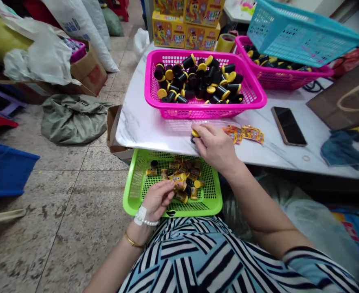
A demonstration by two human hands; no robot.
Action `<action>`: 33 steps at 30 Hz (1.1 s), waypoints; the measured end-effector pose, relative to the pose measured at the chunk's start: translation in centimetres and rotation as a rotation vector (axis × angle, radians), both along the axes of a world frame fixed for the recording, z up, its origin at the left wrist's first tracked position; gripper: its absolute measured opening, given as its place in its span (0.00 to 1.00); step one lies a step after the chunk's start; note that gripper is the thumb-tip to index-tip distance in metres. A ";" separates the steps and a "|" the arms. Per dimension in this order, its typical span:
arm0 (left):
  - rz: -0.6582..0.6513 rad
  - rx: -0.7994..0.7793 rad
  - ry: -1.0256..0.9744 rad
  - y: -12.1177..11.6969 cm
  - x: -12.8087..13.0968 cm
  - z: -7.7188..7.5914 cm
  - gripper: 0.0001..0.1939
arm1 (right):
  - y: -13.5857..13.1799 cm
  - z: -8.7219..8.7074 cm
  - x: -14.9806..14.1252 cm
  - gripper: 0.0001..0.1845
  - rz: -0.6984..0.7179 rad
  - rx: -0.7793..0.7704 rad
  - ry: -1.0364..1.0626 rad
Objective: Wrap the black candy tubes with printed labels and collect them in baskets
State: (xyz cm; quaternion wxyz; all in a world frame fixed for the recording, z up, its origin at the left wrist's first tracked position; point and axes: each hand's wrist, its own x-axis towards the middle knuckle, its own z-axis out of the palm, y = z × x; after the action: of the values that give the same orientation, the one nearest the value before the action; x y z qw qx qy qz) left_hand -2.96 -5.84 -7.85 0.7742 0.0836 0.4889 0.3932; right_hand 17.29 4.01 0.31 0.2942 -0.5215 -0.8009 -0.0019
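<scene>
My left hand (158, 198) is over the green basket (132, 199) on my lap, thumb and fingers pinched on a yellow printed label (179, 179). My right hand (213, 147) is at the table's front edge, its fingers closed round a small black canister (193, 136) with a yellow lid, partly hidden by the fingers. Several small canisters (182, 197) in yellow printed wrapping lie inside the green basket. Behind my right hand a pink basket (205, 112) holds many black canisters (200, 77) with yellow lids. Orange printed labels (249, 133) lie on the table beside my right hand.
The marbled white table (136, 122) carries a phone (288, 126), a dark cloth (344, 149) and a brown paper bag (347, 93). Yellow boxes (170, 32) stand at the back. A blue basket (304, 32) rests on a second pink basket (285, 79). Sacks (75, 118) lie on the floor.
</scene>
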 end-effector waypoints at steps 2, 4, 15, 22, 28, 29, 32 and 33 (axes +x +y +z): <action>0.004 -0.023 -0.131 0.5 0.0 0.5 0.15 | 0.3 -0.3 0.2 0.14 0.038 -0.096 0.129; 0.031 -0.046 -0.235 0.9 -0.1 0.9 0.14 | -1.1 -0.9 0.2 0.13 0.110 -0.295 0.398; 0.061 -0.075 -0.348 2.1 0.8 0.4 0.09 | -7.2 -5.3 -1.0 0.15 0.078 -0.794 1.123; 0.116 -0.094 -0.372 2.2 1.6 0.0 0.07 | -8.5 -3.8 -0.8 0.11 -0.010 -0.533 0.619; 0.046 -0.088 -0.369 2.4 1.3 -0.4 0.05 | -8.2 -4.0 -1.0 0.11 -0.008 -0.639 0.706; 0.040 -0.086 -0.368 2.4 1.3 -0.5 0.05 | -8.1 -4.2 -1.0 0.11 -0.011 -0.678 0.745; 0.037 -0.088 -0.377 2.2 1.2 -0.8 0.06 | -7.8 -4.3 -1.2 0.11 -0.020 -0.750 0.816; 0.039 -0.088 -0.381 2.1 1.2 -0.9 0.07 | -7.8 -4.2 -1.3 0.11 -0.020 -0.758 0.811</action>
State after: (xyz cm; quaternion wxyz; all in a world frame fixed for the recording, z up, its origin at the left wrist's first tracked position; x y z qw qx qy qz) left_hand -1.78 -3.75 -8.78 0.8478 -0.0358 0.3516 0.3953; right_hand 16.03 -3.76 -3.90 0.3707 -0.5573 -0.5631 0.4848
